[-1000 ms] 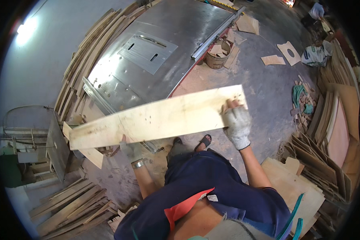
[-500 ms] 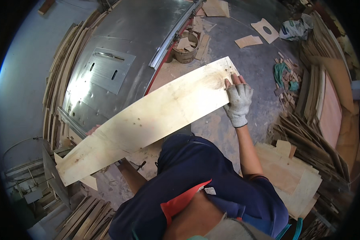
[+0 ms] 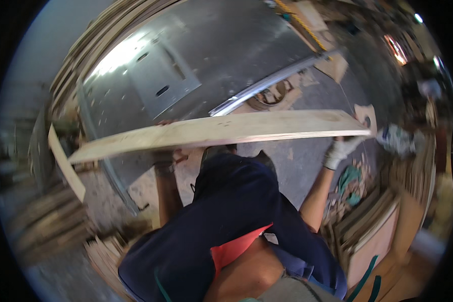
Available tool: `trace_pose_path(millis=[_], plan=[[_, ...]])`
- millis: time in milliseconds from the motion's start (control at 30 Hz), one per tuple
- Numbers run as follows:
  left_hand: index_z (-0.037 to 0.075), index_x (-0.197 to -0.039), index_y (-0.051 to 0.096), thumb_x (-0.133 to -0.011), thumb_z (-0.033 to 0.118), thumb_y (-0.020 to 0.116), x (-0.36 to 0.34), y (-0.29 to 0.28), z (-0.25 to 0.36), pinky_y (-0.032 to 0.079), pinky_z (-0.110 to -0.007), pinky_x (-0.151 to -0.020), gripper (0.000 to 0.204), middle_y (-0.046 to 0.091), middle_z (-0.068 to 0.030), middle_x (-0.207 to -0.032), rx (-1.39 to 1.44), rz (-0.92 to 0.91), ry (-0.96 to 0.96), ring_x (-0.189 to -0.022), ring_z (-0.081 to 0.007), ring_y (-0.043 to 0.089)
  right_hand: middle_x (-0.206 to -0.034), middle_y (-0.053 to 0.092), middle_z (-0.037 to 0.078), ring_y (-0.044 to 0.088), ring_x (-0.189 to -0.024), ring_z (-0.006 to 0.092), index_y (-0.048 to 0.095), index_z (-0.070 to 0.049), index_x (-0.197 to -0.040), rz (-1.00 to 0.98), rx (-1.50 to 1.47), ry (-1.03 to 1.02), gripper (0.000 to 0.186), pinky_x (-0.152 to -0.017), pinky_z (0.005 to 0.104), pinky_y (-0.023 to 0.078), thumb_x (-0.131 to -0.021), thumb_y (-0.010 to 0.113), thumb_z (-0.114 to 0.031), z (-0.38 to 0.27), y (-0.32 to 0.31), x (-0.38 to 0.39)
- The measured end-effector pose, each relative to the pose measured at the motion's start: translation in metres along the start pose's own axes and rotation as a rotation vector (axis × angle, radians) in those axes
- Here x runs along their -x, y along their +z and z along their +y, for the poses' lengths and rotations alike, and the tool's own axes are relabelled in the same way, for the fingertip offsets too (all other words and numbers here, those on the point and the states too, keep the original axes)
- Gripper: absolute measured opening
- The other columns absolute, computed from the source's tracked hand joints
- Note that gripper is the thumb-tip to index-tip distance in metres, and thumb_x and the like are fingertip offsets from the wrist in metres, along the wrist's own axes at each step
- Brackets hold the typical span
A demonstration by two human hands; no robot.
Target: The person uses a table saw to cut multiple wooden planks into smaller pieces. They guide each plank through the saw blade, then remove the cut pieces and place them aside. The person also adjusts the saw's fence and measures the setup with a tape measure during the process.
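I hold a long pale plywood board level across my body, its layered edge toward me. My left hand is closed on it left of centre, mostly hidden beneath it, with fingertips showing over the far edge. My right hand, in a pale fingerless work glove, grips it from below near the right end. Beyond the board is a large steel saw table with a metal rail. A narrow pale offcut leans at the left, close to the board's end.
Long boards are stacked behind the table. A bucket of scraps stands beside it. Plywood sheets lean at my right, near a white sack, green cloth and scattered offcuts. More timber lies at lower left.
The board has swung from sloping up rightward to nearly level and tipped edge-on, its right end moving right and down in view. The surroundings have rotated and are blurred as my head turns.
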State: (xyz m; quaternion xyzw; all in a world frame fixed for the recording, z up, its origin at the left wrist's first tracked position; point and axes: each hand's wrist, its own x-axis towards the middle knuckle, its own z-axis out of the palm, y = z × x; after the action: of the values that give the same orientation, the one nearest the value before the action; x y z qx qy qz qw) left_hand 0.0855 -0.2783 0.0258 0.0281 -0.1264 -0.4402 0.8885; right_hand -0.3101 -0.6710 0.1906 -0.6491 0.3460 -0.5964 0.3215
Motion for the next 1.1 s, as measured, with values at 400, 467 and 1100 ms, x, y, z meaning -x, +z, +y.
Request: trace_pose_path(millis=[400,467,1100], plan=[[0.005,-0.152,0.037,-0.101,0.065,0.037,-0.052,0.082,-0.14,0.035,-0.059,-0.116,0.079,0.039,-0.0195,-0.155,0.028,1.074,0.263,-0.143,-0.0382,0.039,-0.092,0.071,0.007,0.062,-0.08,0.0147,0.069,0.005,-0.101,-0.26,0.301,0.199,0.043,-0.075,0.0294,0.051,-0.092,0.081,-0.035,0.117,0.082,-0.199],[0.006,-0.153,0.037,-0.102,0.064,0.038,-0.064,0.076,-0.149,0.033,-0.059,-0.117,0.077,0.038,-0.0184,-0.156,0.01,1.116,0.297,-0.144,-0.0381,0.038,-0.086,0.073,0.008,0.062,-0.077,0.0155,0.071,0.005,-0.096,-0.337,0.38,0.098,0.043,-0.072,0.033,0.051,-0.092,0.08,-0.037,0.122,0.118,-0.215],[0.024,-0.16,0.037,-0.103,0.052,0.054,-0.025,-0.024,-0.192,0.042,-0.051,-0.102,0.065,0.038,-0.0104,-0.158,-0.45,1.632,0.704,-0.131,-0.033,0.045,-0.116,0.07,0.03,0.067,-0.11,0.0461,0.066,0.001,-0.126,-1.131,1.054,-0.128,0.07,-0.098,0.0503,0.052,-0.081,0.074,-0.053,0.295,0.301,-0.263]])
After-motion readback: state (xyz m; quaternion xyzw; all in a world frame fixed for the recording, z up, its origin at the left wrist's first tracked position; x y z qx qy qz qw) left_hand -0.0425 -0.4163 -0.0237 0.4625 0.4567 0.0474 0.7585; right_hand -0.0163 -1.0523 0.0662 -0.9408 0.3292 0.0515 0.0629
